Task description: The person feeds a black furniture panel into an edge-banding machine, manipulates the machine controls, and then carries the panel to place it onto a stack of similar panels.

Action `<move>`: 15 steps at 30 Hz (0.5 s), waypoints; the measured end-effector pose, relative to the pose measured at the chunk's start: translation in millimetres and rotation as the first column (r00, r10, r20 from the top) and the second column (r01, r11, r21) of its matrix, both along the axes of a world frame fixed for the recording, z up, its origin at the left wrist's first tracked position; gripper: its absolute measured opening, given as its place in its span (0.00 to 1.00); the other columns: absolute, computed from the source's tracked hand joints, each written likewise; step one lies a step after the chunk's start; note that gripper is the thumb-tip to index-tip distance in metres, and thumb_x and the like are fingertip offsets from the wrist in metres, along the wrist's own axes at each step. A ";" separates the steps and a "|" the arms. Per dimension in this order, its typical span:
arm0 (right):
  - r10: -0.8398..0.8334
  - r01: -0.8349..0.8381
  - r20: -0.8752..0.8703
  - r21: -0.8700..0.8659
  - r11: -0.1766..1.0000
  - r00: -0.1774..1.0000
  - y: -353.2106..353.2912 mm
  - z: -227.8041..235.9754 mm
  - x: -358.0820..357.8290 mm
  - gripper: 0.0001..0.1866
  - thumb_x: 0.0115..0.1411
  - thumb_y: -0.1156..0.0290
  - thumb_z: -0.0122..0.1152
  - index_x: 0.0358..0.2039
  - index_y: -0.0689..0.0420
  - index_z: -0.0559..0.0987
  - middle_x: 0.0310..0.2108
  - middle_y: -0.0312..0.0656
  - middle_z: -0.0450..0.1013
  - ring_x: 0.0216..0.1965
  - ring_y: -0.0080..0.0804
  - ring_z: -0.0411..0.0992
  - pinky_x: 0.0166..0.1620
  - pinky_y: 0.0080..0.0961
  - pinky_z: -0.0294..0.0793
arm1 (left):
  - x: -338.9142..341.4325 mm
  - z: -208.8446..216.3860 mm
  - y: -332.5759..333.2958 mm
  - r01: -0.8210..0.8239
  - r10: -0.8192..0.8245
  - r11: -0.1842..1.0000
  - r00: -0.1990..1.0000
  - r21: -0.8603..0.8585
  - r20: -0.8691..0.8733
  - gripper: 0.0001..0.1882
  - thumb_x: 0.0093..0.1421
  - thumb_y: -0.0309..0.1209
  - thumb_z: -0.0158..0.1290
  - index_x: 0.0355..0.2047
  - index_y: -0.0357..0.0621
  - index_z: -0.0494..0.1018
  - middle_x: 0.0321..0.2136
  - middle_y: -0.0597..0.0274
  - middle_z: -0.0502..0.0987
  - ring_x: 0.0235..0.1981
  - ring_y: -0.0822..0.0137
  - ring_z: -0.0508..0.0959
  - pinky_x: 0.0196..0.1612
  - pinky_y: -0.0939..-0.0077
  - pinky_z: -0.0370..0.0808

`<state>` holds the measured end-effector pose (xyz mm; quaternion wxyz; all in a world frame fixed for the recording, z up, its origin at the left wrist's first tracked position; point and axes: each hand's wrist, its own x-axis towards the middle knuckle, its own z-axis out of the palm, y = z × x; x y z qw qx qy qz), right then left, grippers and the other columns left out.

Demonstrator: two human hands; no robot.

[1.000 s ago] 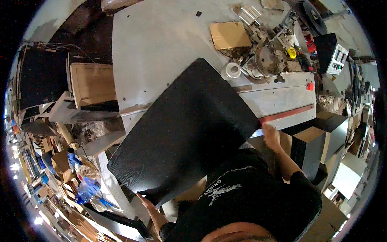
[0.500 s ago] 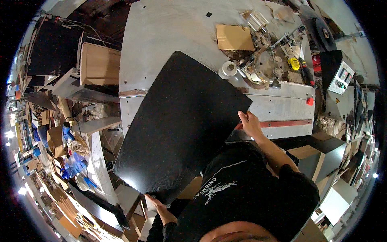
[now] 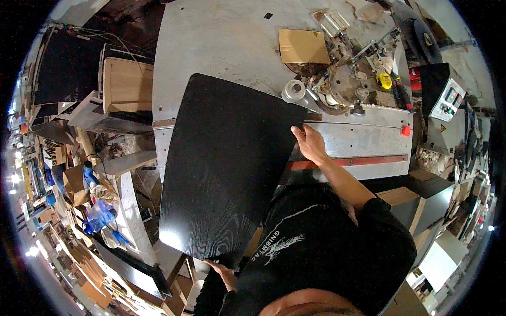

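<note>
A large black panel [image 3: 226,163] with a faint wood grain and one rounded far corner is held between both of my hands. My right hand [image 3: 311,143] is closed on its right edge close to the far right corner, thumb lying on the top face. At the near edge, my left hand [image 3: 224,275] grips the panel from below, with its fingers partly hidden. The panel's far part overlaps the grey metal machine table [image 3: 221,42], and its far right corner is beside the machine's round white roller [image 3: 295,90].
Right of the roller is the machine head [image 3: 345,87], with a cardboard piece [image 3: 303,46] and a yellow tape measure [image 3: 384,80] nearby. A red button [image 3: 405,131] sits on the table's right edge. At left, a white-sided stand [image 3: 129,205] and a blue-tinted bottle [image 3: 99,218] are close.
The panel has turned counterclockwise, its far end swinging left and its near end shifting right. My right hand has moved left and slightly away from me; my left hand has moved right and nearer.
</note>
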<state>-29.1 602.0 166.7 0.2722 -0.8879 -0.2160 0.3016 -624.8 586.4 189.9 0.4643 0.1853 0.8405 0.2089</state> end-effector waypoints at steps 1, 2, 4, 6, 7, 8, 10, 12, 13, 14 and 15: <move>0.028 -0.028 0.016 -0.022 0.999 0.999 7.8 4.6 -0.3 0.30 0.65 0.42 0.47 0.32 0.62 0.75 0.27 0.58 0.76 0.35 0.59 0.75 0.38 0.50 0.72 | 0.6 1.2 -2.1 -0.007 0.007 1.000 1.000 -0.005 0.000 0.51 0.59 0.72 0.36 0.70 0.46 0.46 0.68 0.51 0.53 0.66 0.46 0.57 0.66 0.47 0.56; 0.057 -0.055 0.032 -0.045 0.997 0.998 13.3 7.1 -0.4 0.30 0.65 0.42 0.47 0.32 0.62 0.75 0.27 0.59 0.76 0.35 0.59 0.75 0.38 0.50 0.72 | 1.1 2.0 -4.9 -0.011 0.011 1.000 1.000 -0.006 0.006 0.51 0.59 0.71 0.36 0.70 0.46 0.46 0.68 0.51 0.53 0.66 0.46 0.57 0.66 0.47 0.56; 0.055 -0.055 0.106 -0.005 0.999 0.993 14.7 -9.0 -1.2 0.31 0.65 0.41 0.47 0.32 0.62 0.75 0.29 0.59 0.76 0.35 0.60 0.75 0.38 0.49 0.72 | 3.2 4.3 -8.3 -0.013 0.013 1.000 1.000 -0.009 0.017 0.51 0.59 0.71 0.36 0.70 0.46 0.45 0.68 0.51 0.53 0.66 0.46 0.57 0.66 0.47 0.56; 0.061 -0.064 0.223 0.005 0.998 0.973 22.6 -15.3 -5.5 0.30 0.65 0.42 0.48 0.33 0.62 0.75 0.29 0.56 0.76 0.35 0.58 0.75 0.38 0.48 0.72 | 6.4 6.7 -12.7 -0.020 0.020 1.000 0.999 -0.007 0.035 0.51 0.59 0.71 0.36 0.70 0.47 0.45 0.68 0.52 0.53 0.66 0.46 0.57 0.66 0.47 0.56; 0.080 -0.081 0.199 -0.003 0.997 0.977 28.2 -13.7 -6.7 0.31 0.65 0.41 0.47 0.34 0.62 0.75 0.30 0.57 0.76 0.36 0.59 0.75 0.38 0.48 0.72 | 8.3 8.6 -16.8 -0.027 0.027 1.000 0.999 -0.003 0.044 0.51 0.60 0.71 0.36 0.70 0.47 0.45 0.68 0.52 0.53 0.66 0.46 0.57 0.66 0.47 0.56; 0.101 -0.100 0.174 -0.011 0.995 0.980 35.3 -6.2 -7.7 0.31 0.65 0.40 0.46 0.34 0.62 0.76 0.30 0.57 0.76 0.36 0.59 0.74 0.39 0.48 0.72 | 9.4 10.1 -21.4 -0.039 0.039 0.999 0.998 0.004 0.054 0.51 0.60 0.71 0.36 0.70 0.47 0.44 0.68 0.52 0.53 0.66 0.46 0.57 0.66 0.47 0.56; 0.118 -0.121 0.188 0.005 0.993 0.975 44.8 -10.2 -12.1 0.33 0.65 0.39 0.45 0.35 0.62 0.76 0.31 0.57 0.76 0.38 0.59 0.74 0.40 0.49 0.72 | 11.7 10.6 -35.5 -0.073 0.071 0.997 0.994 0.025 0.085 0.50 0.60 0.70 0.35 0.70 0.47 0.44 0.68 0.52 0.53 0.66 0.46 0.57 0.66 0.47 0.56; 0.094 -0.114 0.268 0.057 0.992 0.959 50.8 -28.7 -17.1 0.34 0.64 0.38 0.44 0.35 0.62 0.76 0.32 0.58 0.76 0.39 0.60 0.74 0.41 0.49 0.71 | 16.9 12.4 -42.5 -0.100 0.094 0.994 0.987 0.042 0.129 0.50 0.60 0.70 0.35 0.71 0.47 0.44 0.68 0.52 0.52 0.67 0.46 0.57 0.66 0.47 0.56; 0.096 -0.096 0.192 -0.010 0.995 0.977 57.0 -10.5 -17.1 0.35 0.63 0.37 0.44 0.35 0.62 0.76 0.34 0.58 0.76 0.41 0.60 0.74 0.42 0.49 0.71 | 19.7 11.6 -46.6 -0.118 0.109 0.992 0.982 0.047 0.155 0.50 0.60 0.70 0.35 0.71 0.47 0.43 0.68 0.52 0.52 0.67 0.46 0.56 0.65 0.47 0.57; 0.084 -0.082 0.172 -0.018 0.996 0.981 59.8 -16.5 -15.3 0.34 0.64 0.37 0.44 0.35 0.62 0.76 0.35 0.58 0.76 0.41 0.60 0.74 0.43 0.49 0.71 | 20.9 11.1 -50.8 -0.133 0.121 0.989 0.977 0.062 0.177 0.50 0.60 0.70 0.35 0.71 0.47 0.43 0.68 0.52 0.52 0.67 0.46 0.56 0.65 0.47 0.57; 0.063 -0.064 0.178 0.000 0.998 0.982 64.1 -12.5 -14.5 0.34 0.64 0.38 0.44 0.35 0.61 0.76 0.35 0.58 0.76 0.40 0.60 0.74 0.42 0.50 0.71 | 27.1 11.9 -55.3 -0.155 0.136 0.985 0.968 0.073 0.212 0.50 0.61 0.70 0.35 0.71 0.47 0.43 0.68 0.52 0.52 0.67 0.46 0.56 0.65 0.47 0.57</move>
